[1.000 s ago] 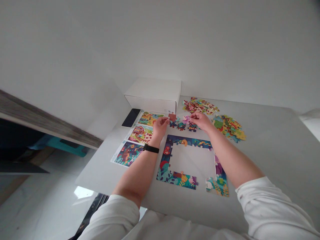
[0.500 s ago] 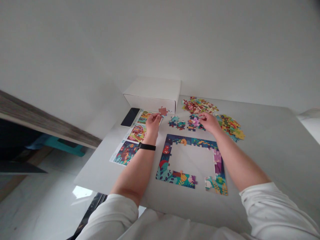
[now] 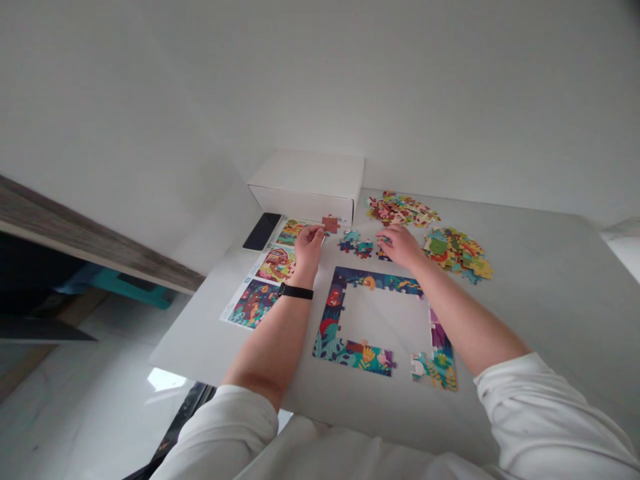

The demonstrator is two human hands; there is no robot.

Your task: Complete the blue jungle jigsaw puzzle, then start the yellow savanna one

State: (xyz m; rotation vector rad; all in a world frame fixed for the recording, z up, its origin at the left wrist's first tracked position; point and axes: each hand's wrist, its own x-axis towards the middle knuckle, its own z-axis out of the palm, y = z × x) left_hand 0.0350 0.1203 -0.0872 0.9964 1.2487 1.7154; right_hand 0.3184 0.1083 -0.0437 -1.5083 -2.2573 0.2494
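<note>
Narrow pinch by the bare left hand [image 3: 309,247] on a rust-brown cardboard jigsaw piece [image 3: 330,224], just beside glossy printed picture sheets [image 3: 273,263]; bare right hand [image 3: 403,247] against small navy cardboard jigsaw pieces [image 3: 383,254], grip impossible to tell, above a partly built jigsaw frame [image 3: 334,300]

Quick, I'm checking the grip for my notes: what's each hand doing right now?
Left hand: closed, holding a brown puzzle piece.
Right hand: fingers down by the loose pieces; cannot tell whether it holds one.

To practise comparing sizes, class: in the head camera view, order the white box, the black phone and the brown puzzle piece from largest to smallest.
1. The white box
2. The black phone
3. The brown puzzle piece
</note>
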